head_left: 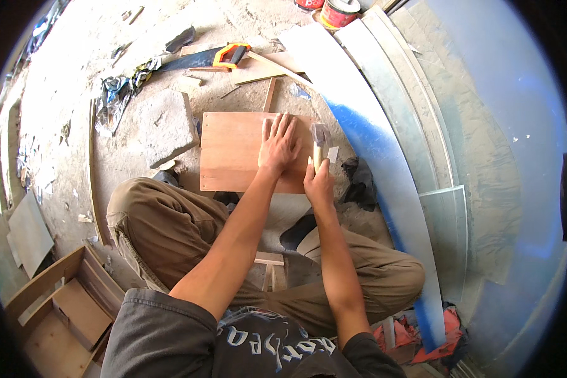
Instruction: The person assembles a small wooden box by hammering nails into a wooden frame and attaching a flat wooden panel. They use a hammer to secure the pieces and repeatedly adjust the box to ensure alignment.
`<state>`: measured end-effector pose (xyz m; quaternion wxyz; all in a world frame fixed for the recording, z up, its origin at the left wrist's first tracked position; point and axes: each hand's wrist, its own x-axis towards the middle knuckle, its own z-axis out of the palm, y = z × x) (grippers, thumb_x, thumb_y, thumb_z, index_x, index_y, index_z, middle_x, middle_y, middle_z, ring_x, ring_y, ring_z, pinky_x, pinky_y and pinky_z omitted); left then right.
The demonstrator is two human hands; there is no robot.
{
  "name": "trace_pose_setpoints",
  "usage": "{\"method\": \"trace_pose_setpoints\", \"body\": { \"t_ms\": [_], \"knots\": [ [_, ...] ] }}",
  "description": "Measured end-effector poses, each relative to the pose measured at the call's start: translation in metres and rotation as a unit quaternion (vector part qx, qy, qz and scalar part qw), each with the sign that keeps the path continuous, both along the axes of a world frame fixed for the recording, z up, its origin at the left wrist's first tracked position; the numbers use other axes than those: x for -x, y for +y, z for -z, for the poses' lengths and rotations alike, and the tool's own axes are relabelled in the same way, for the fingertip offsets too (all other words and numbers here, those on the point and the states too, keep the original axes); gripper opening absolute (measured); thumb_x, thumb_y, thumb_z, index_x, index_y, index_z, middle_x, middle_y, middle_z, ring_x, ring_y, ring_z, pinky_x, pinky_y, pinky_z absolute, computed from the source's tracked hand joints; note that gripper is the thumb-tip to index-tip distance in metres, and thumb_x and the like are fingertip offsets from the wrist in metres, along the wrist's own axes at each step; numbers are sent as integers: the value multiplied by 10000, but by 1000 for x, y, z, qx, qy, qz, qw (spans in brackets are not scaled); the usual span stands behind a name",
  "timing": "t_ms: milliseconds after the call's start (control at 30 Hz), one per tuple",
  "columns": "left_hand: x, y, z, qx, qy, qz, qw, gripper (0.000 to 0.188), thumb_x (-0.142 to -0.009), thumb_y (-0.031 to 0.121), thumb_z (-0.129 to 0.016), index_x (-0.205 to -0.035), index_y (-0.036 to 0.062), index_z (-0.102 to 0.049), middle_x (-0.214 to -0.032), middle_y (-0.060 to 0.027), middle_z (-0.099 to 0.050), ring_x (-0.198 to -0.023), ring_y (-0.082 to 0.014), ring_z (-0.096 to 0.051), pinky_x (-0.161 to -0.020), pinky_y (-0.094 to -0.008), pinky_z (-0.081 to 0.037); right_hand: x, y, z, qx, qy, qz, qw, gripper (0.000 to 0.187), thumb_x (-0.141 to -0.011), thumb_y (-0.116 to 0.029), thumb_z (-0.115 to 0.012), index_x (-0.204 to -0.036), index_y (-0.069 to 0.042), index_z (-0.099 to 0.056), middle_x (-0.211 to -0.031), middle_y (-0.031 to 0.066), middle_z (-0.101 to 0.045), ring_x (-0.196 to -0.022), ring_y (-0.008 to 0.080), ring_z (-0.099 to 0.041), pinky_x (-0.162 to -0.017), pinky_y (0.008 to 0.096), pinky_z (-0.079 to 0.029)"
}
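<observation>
In front of my crossed legs lies a reddish-brown plywood panel. My left hand rests flat on it, right of its middle, with the fingers stretched toward the far edge. A hammer with a pale wooden handle is gripped in my right hand. The hammer's head is over the panel's right edge, slightly blurred; whether it touches the wood I cannot tell. Small dark nail marks show near the panel's corners. What supports the panel underneath is mostly hidden.
Beyond the panel lie a handsaw with an orange and black handle and several wood offcuts. A rough stone slab is left of the panel. A long blue-and-white sheet curves along the right. At lower left stands a wooden box frame.
</observation>
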<state>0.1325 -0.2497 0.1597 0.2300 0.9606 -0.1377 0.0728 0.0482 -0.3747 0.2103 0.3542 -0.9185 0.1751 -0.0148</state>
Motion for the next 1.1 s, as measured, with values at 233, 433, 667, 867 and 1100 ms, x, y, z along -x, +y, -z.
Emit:
{"method": "trace_pose_setpoints", "body": {
  "t_ms": [233, 433, 667, 867, 1100],
  "knots": [
    [-2, 1, -2, -1, 5, 2, 1000, 611, -924, 380, -542, -1449, 85, -438, -1549, -118, -365, -1460, -273, -289, -1213, -508, -154, 0, -5, -6, 12, -11, -10, 1000, 346, -980, -317, -540, -1008, 23, -477, -796, 338, -634, -791, 523, -628, -645, 570, -494],
    [-1, 3, -3, 4, 13, -5, 1000, 607, -917, 363, -566, -1447, 94, -437, -1547, -116, -367, -1459, -271, -290, -1211, -500, -166, -35, -12, -38, 21, -8, -36, 999, 418, -1004, -384, -522, -970, 31, -494, -726, 302, -619, -726, 495, -636, -572, 516, -487],
    [-2, 0, -1, -4, 12, -5, 1000, 605, -917, 354, -576, -1450, 105, -436, -1550, -99, -366, -1462, -263, -287, -1211, -495, -172, -8, -18, -7, 19, -48, -62, 997, 363, -991, -350, -537, -1010, 7, -472, -765, 313, -621, -739, 507, -622, -590, 547, -487],
    [-3, 4, 1, 1, 7, -9, 1000, 610, -914, 355, -583, -1449, 103, -436, -1554, -99, -359, -1462, -263, -287, -1211, -495, -172, -1, -10, -4, 28, -19, -65, 997, 391, -991, -382, -536, -975, 6, -489, -758, 313, -624, -740, 509, -622, -597, 556, -479],
    [-3, 4, -1, -3, 15, -5, 1000, 608, -921, 371, -573, -1450, 104, -434, -1555, -98, -355, -1465, -264, -279, -1210, -499, -169, -17, -6, -26, -21, -75, -35, 996, 353, -999, -327, -556, -905, 5, -483, -706, 264, -611, -692, 485, -624, -553, 514, -459]
  ]
}}
